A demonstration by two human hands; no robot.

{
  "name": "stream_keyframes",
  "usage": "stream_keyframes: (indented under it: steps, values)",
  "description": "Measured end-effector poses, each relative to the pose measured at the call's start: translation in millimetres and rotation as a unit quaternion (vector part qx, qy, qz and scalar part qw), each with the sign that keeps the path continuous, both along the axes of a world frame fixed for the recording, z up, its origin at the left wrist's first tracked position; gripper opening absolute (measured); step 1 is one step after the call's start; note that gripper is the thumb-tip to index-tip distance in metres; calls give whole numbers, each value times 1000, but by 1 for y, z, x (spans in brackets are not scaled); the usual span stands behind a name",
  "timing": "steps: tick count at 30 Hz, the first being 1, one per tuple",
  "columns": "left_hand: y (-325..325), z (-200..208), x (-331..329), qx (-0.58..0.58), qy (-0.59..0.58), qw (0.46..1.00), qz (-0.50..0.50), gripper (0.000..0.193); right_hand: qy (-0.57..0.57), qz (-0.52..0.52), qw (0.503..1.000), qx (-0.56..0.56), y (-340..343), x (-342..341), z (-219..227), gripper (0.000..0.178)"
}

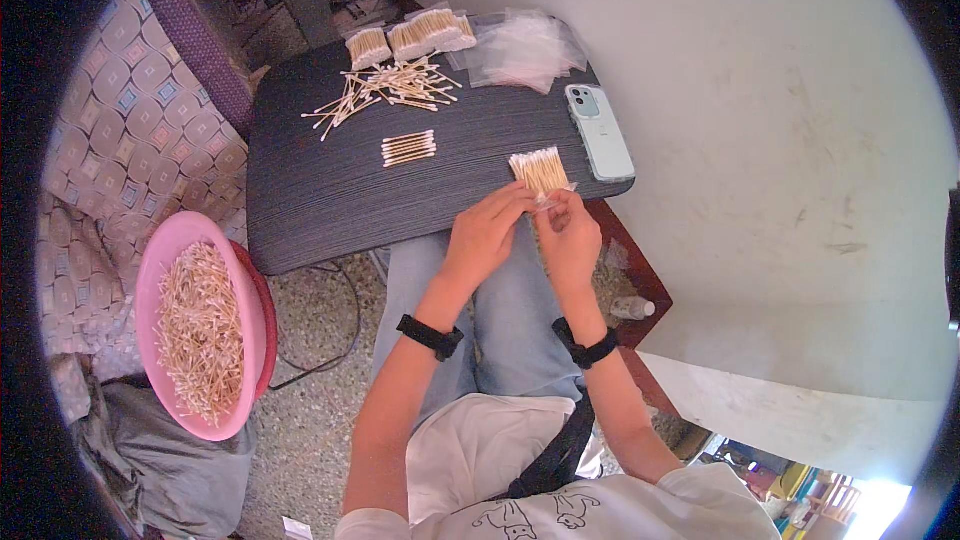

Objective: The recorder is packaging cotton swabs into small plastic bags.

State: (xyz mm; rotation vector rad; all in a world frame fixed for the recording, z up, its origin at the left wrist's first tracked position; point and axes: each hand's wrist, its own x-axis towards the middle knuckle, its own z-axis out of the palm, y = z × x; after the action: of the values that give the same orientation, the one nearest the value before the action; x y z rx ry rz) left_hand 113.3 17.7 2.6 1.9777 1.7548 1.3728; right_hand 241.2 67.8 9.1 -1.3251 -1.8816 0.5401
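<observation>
At the near right edge of the dark table, my left hand (490, 231) and my right hand (569, 241) pinch the near end of a clear plastic bag of cotton swabs (540, 171). Its swabs lie side by side, white tips facing away from me. Left of it, a small row of cotton swabs (409, 148) rests on the tabletop. Farther back spreads a loose heap of cotton swabs (390, 92). Behind that heap stand several filled swab bags (425, 35). A stack of clear plastic bags (522, 50) lies at the far right.
The dark table (310, 195) meets a pale wall (780, 140) on its right. A light-coloured phone (600, 132) lies near the right edge. To my left, a pink basin (150, 340) holds many loose swabs. A bottle (632, 308) lies beyond my right wrist.
</observation>
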Motion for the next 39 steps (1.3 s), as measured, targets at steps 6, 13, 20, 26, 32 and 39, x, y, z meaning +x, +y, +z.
stream_keyframes:
  steps: [6, 13, 20, 26, 32, 39]
  values:
    - [-1, -3, -1, -2, -8, 1000, 11, 39, -58, 2, 998, -30, 3, -5, 12, 17]
    - [-1, -1, 1, 5, -23, 1000, 14, 37, 71, 33, 996, -31, 7, -3, -5, 12]
    - [-1, 0, 3, -35, -56, 997, 34, 39, 82, 81, 993, -17, 0, 6, -2, 13]
    - [-1, -6, 3, -32, 16, 999, 32, 40, 45, 115, 992, -12, -4, 18, -1, 14]
    - [8, -5, 4, 12, -3, 998, 65, 42, 220, 53, 974, -15, 4, 28, -13, 39]
    - [13, -4, 10, -12, 147, 986, 72, 41, 247, 65, 953, -160, 20, 17, -15, 66]
